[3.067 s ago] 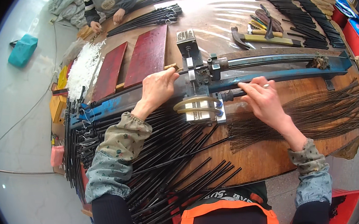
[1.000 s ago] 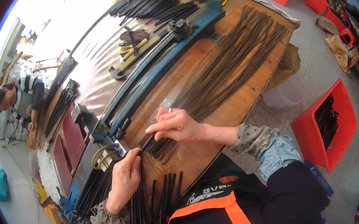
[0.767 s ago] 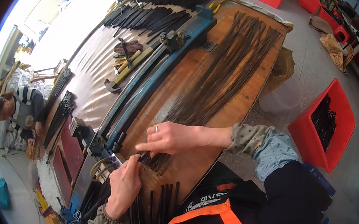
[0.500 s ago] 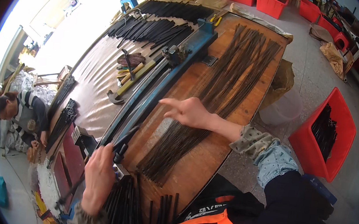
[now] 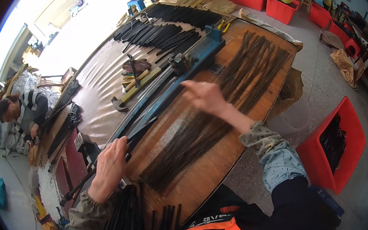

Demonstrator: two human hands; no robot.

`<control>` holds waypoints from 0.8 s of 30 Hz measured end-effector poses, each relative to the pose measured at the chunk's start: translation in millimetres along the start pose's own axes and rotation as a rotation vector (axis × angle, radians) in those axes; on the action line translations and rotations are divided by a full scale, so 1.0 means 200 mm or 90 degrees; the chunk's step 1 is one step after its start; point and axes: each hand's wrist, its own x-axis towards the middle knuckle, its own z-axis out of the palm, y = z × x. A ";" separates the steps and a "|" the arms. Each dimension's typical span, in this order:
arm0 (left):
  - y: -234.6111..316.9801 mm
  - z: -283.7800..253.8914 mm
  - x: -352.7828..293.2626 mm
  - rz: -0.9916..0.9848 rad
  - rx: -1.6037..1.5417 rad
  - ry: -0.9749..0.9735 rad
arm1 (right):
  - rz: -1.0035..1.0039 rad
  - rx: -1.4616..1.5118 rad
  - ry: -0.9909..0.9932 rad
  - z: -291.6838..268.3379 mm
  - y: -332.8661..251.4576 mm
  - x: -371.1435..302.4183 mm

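Observation:
My left hand [image 5: 111, 165] is closed around a dark rod or tube [image 5: 140, 130] at the near end of a long blue metal rail fixture [image 5: 160, 105]. The tube slants up and away beside the rail, and its lower part seems to run out below the hand. My right hand [image 5: 206, 98] hovers right of the rail, pointing left toward it. Motion blurs its fingers, so I cannot see whether anything thin is in them. Below it, a bundle of long dark coiled springs [image 5: 190, 143] lies on the wooden tabletop [image 5: 219, 164].
Black tubes [image 5: 129, 218] stand near my body. Beyond the rail lie a hammer [image 5: 119, 104], gloves [image 5: 137, 65] and rows of black tubes [image 5: 159, 35]. Right of the table are a translucent bucket [image 5: 290, 116] and a red bin [image 5: 353, 139] with black pieces. Another person [image 5: 30, 109] works at the far left.
My left hand has shifted slightly right and up, with the dark tube showing farther along the rail. My right hand has moved up and away along the rail. The view has tilted slightly.

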 end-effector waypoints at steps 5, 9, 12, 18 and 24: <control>0.06 -0.03 0.00 -0.002 0.011 -0.024 | -0.114 0.077 0.038 0.12 -0.01 -0.01; -0.06 -0.07 -0.13 -0.072 0.014 0.001 | 0.061 0.157 -0.232 0.03 -0.48 0.06; -0.13 -0.17 -0.17 -0.113 -0.096 0.118 | -0.031 0.486 -0.119 -0.01 -0.55 0.01; -0.21 -0.32 -0.45 -0.150 -0.019 0.004 | -0.069 0.291 -0.086 -0.01 -0.52 -0.01; -0.09 -0.26 -0.48 -0.102 -0.004 0.008 | -0.257 0.267 0.032 0.21 -0.98 0.06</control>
